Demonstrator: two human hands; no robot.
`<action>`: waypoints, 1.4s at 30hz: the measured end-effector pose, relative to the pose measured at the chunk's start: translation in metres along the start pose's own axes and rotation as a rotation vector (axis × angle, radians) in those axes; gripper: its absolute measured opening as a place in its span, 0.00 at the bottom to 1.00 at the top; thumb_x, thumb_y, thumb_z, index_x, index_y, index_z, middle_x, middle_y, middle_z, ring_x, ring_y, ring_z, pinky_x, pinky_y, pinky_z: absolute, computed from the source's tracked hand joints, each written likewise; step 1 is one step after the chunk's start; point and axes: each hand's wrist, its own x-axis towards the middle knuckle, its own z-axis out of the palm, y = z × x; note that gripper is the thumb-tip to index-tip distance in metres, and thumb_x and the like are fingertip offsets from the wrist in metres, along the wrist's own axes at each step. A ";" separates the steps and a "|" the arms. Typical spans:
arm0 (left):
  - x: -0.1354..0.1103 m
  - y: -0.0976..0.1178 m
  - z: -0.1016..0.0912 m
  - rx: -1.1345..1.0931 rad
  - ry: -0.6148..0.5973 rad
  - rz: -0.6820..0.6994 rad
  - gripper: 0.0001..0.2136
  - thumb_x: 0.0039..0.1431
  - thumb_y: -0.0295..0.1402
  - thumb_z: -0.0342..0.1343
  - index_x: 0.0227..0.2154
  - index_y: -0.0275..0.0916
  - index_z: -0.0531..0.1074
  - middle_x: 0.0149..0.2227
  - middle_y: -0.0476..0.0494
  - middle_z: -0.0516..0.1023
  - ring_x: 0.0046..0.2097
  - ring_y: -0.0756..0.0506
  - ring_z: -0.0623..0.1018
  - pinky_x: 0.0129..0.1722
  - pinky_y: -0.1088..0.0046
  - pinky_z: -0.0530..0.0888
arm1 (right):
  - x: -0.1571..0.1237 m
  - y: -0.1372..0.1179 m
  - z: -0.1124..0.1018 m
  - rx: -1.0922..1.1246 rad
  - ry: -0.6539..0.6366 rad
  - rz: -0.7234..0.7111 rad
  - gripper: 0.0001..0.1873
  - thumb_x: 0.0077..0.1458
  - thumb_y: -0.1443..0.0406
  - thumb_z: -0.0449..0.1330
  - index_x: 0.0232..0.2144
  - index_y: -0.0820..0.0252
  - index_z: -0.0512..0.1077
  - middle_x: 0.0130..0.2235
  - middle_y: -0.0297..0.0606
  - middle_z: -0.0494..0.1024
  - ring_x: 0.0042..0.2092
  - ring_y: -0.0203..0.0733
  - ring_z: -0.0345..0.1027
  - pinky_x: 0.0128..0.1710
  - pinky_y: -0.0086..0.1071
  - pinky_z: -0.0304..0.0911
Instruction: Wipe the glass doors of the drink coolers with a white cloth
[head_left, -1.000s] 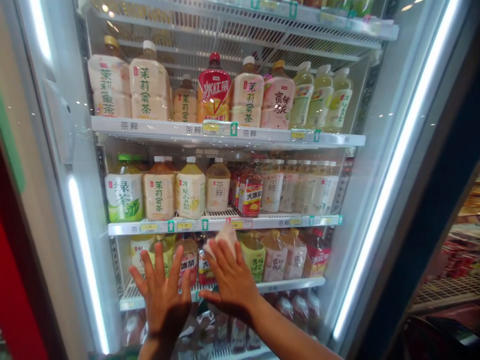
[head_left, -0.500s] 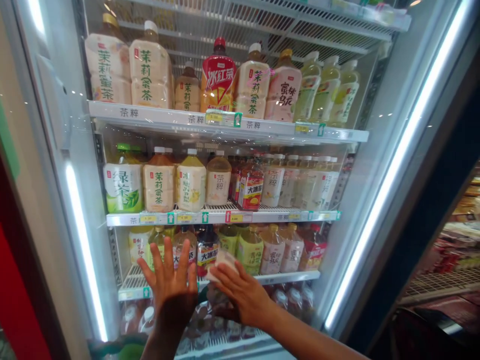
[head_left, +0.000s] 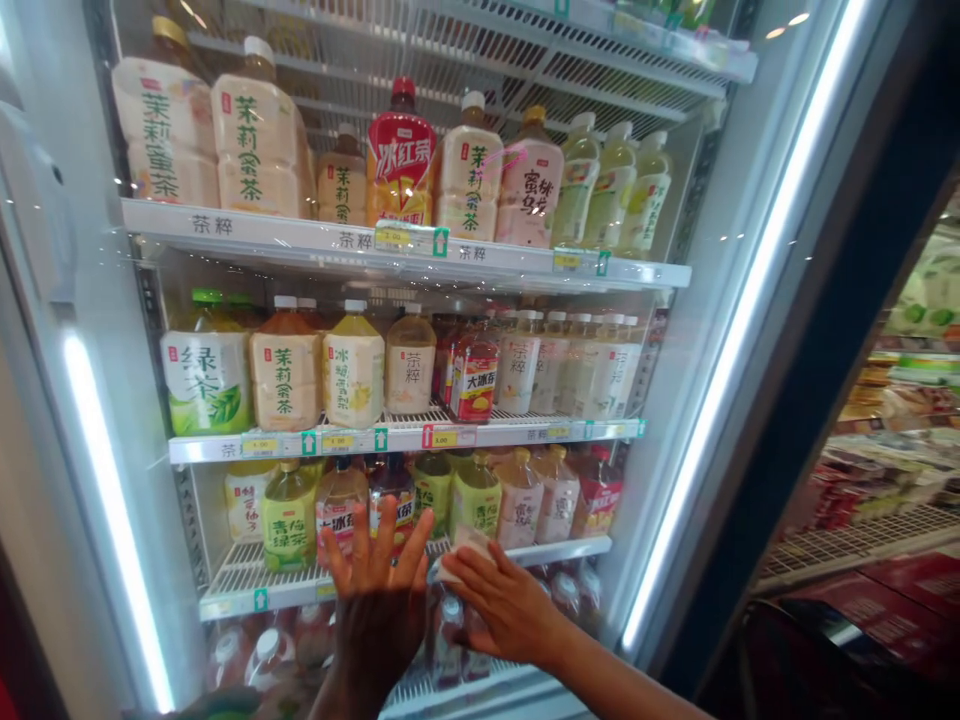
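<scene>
My left hand [head_left: 381,600] lies flat with spread fingers against the glass door [head_left: 675,330] of a drinks fridge, low down in front of the third shelf [head_left: 240,590]. Just to its right, my right hand [head_left: 504,603] presses a small white cloth [head_left: 459,555] onto the glass, fingers stretched over it. Behind the glass stand rows of tea bottles [head_left: 352,365], among them a red-labelled bottle [head_left: 401,165] on the upper shelf.
The fridge's lit white frame [head_left: 742,320] runs down the right, with a dark post beside it. Another light strip [head_left: 112,510] glows on the left. Further right, wire shelves [head_left: 862,540] hold packaged goods.
Both hands have slid down and to the right on the glass, the right one dragging the cloth from the second shelf's edge to the third shelf. The view shifted right.
</scene>
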 end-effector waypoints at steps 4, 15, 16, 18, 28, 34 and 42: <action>-0.002 0.009 0.006 -0.039 -0.014 -0.003 0.30 0.63 0.38 0.58 0.67 0.58 0.58 0.74 0.46 0.51 0.75 0.33 0.43 0.70 0.35 0.38 | 0.022 0.034 -0.014 -0.092 0.009 0.178 0.42 0.62 0.41 0.53 0.65 0.64 0.64 0.71 0.44 0.60 0.76 0.51 0.31 0.75 0.52 0.24; 0.003 0.022 0.014 -0.050 -0.017 0.038 0.30 0.64 0.39 0.57 0.67 0.57 0.56 0.73 0.48 0.51 0.76 0.37 0.41 0.72 0.41 0.35 | -0.029 0.017 -0.003 0.006 -0.009 0.028 0.34 0.62 0.45 0.56 0.61 0.59 0.70 0.67 0.39 0.68 0.75 0.43 0.41 0.75 0.45 0.32; 0.002 0.022 0.014 -0.053 -0.021 0.032 0.30 0.63 0.39 0.57 0.67 0.57 0.57 0.73 0.48 0.52 0.76 0.37 0.41 0.72 0.41 0.35 | -0.022 0.028 -0.007 -0.025 0.003 0.087 0.38 0.62 0.44 0.55 0.64 0.61 0.66 0.68 0.42 0.67 0.75 0.46 0.40 0.75 0.48 0.33; 0.001 0.022 0.014 -0.061 -0.029 0.025 0.30 0.63 0.39 0.58 0.66 0.58 0.58 0.73 0.49 0.53 0.76 0.37 0.41 0.71 0.40 0.35 | -0.002 0.051 -0.013 -0.102 0.051 0.264 0.46 0.61 0.41 0.54 0.69 0.67 0.56 0.70 0.51 0.60 0.75 0.53 0.37 0.74 0.55 0.33; 0.006 0.025 0.015 -0.016 0.012 0.029 0.30 0.62 0.35 0.58 0.66 0.55 0.59 0.73 0.43 0.52 0.75 0.34 0.43 0.70 0.35 0.40 | -0.047 0.036 -0.003 -0.129 0.015 0.166 0.45 0.61 0.40 0.52 0.70 0.61 0.56 0.72 0.45 0.57 0.75 0.51 0.37 0.75 0.52 0.33; 0.009 0.031 0.015 0.000 -0.005 0.065 0.31 0.63 0.36 0.58 0.67 0.54 0.57 0.73 0.42 0.51 0.75 0.35 0.41 0.71 0.39 0.37 | 0.004 0.088 -0.025 -0.164 0.163 0.583 0.51 0.65 0.41 0.44 0.73 0.67 0.30 0.75 0.53 0.34 0.75 0.62 0.26 0.71 0.67 0.33; 0.011 0.040 0.017 -0.010 0.015 0.089 0.31 0.63 0.36 0.57 0.68 0.53 0.56 0.72 0.40 0.55 0.75 0.36 0.42 0.71 0.39 0.38 | -0.062 0.047 -0.004 -0.166 0.051 0.421 0.47 0.66 0.44 0.44 0.73 0.67 0.36 0.76 0.49 0.33 0.76 0.57 0.26 0.72 0.62 0.33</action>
